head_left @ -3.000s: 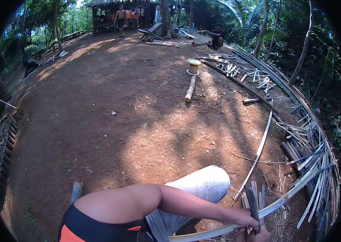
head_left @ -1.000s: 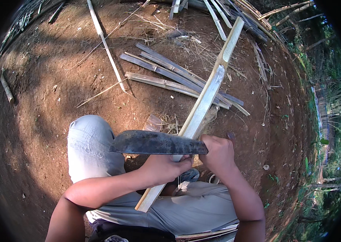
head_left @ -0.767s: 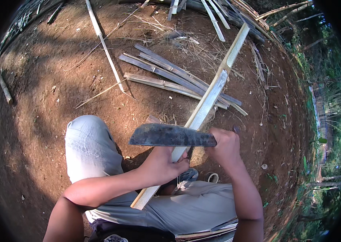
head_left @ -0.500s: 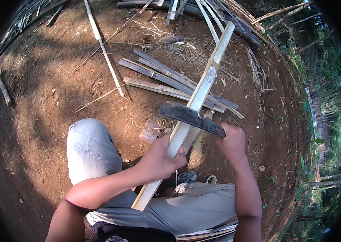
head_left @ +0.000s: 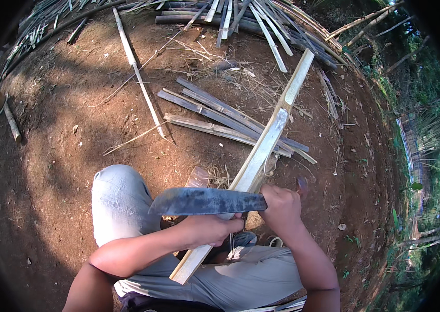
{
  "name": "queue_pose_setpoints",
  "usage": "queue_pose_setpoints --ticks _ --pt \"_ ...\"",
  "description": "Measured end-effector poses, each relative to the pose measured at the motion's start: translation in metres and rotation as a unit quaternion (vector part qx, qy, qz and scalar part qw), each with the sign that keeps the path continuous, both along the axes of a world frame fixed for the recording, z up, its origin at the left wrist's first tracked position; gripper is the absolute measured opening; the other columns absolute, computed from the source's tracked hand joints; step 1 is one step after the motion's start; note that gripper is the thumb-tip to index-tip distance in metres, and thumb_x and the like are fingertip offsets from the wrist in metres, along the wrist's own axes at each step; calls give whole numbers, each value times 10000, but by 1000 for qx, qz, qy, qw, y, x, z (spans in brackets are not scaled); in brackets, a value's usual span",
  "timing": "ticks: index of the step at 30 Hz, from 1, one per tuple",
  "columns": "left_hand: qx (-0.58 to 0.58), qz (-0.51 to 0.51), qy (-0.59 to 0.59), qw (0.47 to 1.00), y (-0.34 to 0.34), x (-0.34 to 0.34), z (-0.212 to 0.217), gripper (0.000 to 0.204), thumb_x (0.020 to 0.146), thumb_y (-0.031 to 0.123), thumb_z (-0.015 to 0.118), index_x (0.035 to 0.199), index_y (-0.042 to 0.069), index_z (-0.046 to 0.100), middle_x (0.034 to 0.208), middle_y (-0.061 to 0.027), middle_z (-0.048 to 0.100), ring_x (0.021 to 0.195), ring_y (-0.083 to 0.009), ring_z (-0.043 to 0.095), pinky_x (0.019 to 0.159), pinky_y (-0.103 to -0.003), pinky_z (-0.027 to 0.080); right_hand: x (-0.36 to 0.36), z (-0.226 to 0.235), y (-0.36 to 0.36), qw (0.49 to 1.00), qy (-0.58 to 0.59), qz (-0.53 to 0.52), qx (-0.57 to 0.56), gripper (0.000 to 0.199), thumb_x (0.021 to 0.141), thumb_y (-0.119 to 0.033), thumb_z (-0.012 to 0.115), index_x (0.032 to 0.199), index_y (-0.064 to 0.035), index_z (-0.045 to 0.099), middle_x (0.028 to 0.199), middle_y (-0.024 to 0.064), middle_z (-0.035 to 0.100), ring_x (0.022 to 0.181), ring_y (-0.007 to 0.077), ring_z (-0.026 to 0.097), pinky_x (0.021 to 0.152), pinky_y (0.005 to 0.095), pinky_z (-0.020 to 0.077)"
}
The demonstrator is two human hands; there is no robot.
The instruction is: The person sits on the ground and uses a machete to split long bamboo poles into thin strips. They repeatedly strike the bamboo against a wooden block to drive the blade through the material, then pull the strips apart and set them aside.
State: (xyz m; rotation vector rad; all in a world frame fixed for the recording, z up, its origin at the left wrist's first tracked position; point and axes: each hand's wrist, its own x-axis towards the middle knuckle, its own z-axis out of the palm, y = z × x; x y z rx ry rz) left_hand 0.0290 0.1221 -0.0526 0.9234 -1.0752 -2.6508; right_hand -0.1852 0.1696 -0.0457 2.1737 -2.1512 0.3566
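A long split bamboo strip (head_left: 264, 151) slants from my lap up toward the far right, its pale inner side facing up. My left hand (head_left: 214, 229) is wrapped round its lower part; the blade hides some of the fingers. My right hand (head_left: 282, 208) grips a machete, whose handle is covered by the fist. The wide dark machete blade (head_left: 204, 202) points left and lies across the strip, just beyond my left hand. Whether the blade touches the strip I cannot tell.
Several split bamboo pieces (head_left: 215, 112) lie on the brown soil ahead. A thin pole (head_left: 136, 70) rests farther left. A large bamboo pile (head_left: 230, 15) stretches across the far side. My bent knee (head_left: 121, 195) is at the left; green plants (head_left: 423, 104) grow at the right.
The machete has come nearer to me along the strip, from beyond my left hand to close by it. Its blade has turned more level. The strip's far end has dropped slightly.
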Motion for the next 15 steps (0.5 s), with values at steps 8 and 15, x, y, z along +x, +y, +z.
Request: queue_pose_setpoints --ticks 8,15 --pt "-35 0 18 999 7 -13 -10 230 844 8 643 947 68 446 626 16 437 417 -60 390 360 -248 297 -53 6 -8 990 2 -137 46 30 760 -58 642 760 -31 628 735 193 660 704 416 651 667 491 529" --pt "-17 -42 54 998 14 6 -17 256 821 -5 650 941 85 442 599 14 457 399 -61 402 343 -245 313 -81 12 -31 977 -79 -197 35 109 745 15 600 667 19 524 575 175 547 488 312 532 538 445 431"
